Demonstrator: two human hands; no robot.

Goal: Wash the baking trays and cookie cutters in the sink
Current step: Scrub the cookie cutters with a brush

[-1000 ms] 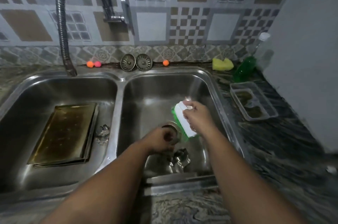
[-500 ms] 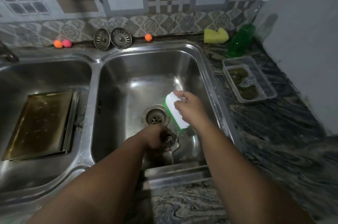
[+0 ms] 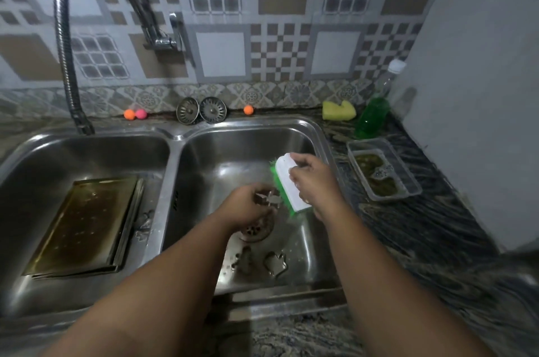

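Note:
My left hand (image 3: 243,206) holds a small metal cookie cutter (image 3: 269,198) over the right sink basin (image 3: 315,135), just above the drain (image 3: 256,229). My right hand (image 3: 313,181) grips a white scrubbing brush with green bristles (image 3: 287,184), whose bristles sit against the cutter. Two more cookie cutters (image 3: 274,263) lie on the basin floor near the front. Stacked baking trays (image 3: 84,225) lie in the left basin (image 3: 87,149), with another cutter (image 3: 144,225) beside their right edge.
A flexible faucet (image 3: 65,44) arches over the sink. Two strainers (image 3: 201,110), small coloured balls (image 3: 135,114), a yellow sponge (image 3: 338,110) and a green soap bottle (image 3: 373,114) line the back. A clear container (image 3: 382,170) sits on the right counter.
My left hand has lifted a cookie cutter from the basin floor up to the brush. The view has tilted up, showing the faucet again.

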